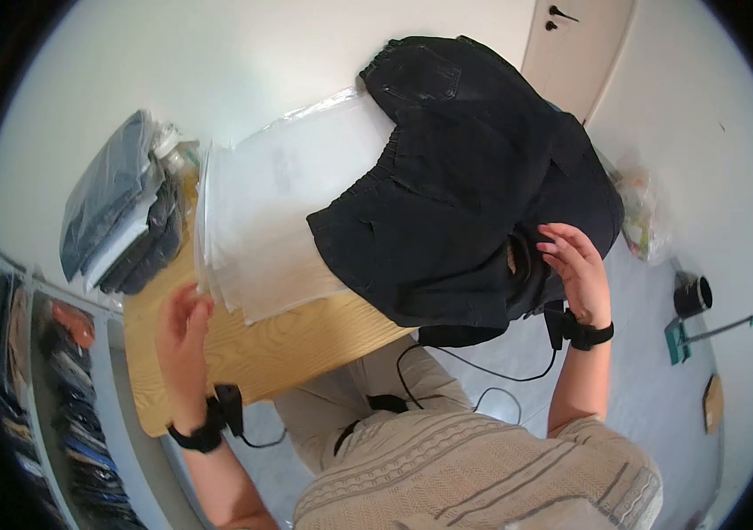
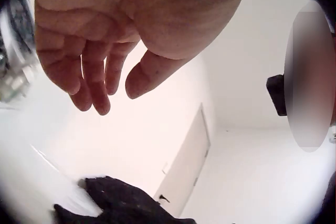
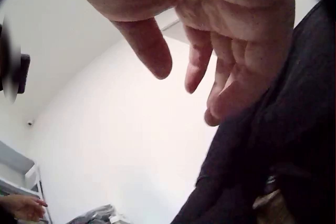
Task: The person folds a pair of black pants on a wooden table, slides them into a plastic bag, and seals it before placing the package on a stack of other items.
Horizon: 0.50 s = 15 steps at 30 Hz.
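Black garments with elastic waistbands, apparently trousers (image 1: 447, 203), lie heaped over the right part of a wooden table (image 1: 306, 349). My right hand (image 1: 578, 269) hovers at the heap's right edge, fingers loosely bent and holding nothing. In the right wrist view the dark cloth (image 3: 252, 155) passes just behind those fingers (image 3: 197, 61). A stack of clear plastic bags (image 1: 279, 194) lies on the table, partly under the black garments. Near the stack's lower left corner is my left hand (image 1: 184, 340); the left wrist view shows its relaxed fingers (image 2: 94, 85) with nothing between them.
Folded dark clothes in plastic (image 1: 120, 203) are piled at the table's left end. Shelves of garments (image 1: 76, 389) stand at far left. On the floor to the right are a black bin (image 1: 693, 294) and a green dustpan (image 1: 679, 343). Cables (image 1: 482, 362) hang from both wrist cameras.
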### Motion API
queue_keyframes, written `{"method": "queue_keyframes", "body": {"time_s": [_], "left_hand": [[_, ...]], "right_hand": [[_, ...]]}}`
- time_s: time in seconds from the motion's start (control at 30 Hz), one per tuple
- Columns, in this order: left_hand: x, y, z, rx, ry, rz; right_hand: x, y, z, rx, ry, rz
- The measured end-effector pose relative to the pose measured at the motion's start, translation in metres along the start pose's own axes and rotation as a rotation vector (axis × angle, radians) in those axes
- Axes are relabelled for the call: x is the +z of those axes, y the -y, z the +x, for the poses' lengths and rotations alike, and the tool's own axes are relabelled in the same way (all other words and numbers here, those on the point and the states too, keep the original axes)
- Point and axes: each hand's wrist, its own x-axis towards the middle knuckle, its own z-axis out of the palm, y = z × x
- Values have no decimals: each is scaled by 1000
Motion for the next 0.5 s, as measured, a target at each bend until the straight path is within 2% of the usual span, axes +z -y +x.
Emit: {"method": "queue_keyframes", "body": {"time_s": [0.03,0.1,0.13,0.17,0.2,0.27,0.3,0.37,0.4,0.47,0.5], "left_hand": [[11,-21,12,40,64,0],[37,-48,41,110,178,-16],[53,-58,54,167,229,46],[67,-68,68,224,282,110],[84,-69,82,294,340,103],[122,-68,113,316,468,238],[145,-53,128,365,464,287],[184,-44,148,333,514,408],[208,-22,163,364,520,500],[239,-21,180,93,774,671],[251,-16,186,60,795,702]], "right_hand": [[-14,-7,6,3,25,-17],[-40,-24,17,-14,-155,82],[-47,-31,22,-13,-128,74],[-54,-38,26,-6,-182,39],[-58,-46,30,-2,-238,7],[-65,-61,38,-29,-190,-83],[-63,-60,37,-46,-176,-166],[-53,-58,33,-63,-159,-285],[-54,-63,34,-79,-187,-360],[-45,-63,33,-134,-235,-616],[-44,-69,33,-187,-256,-670]]}}
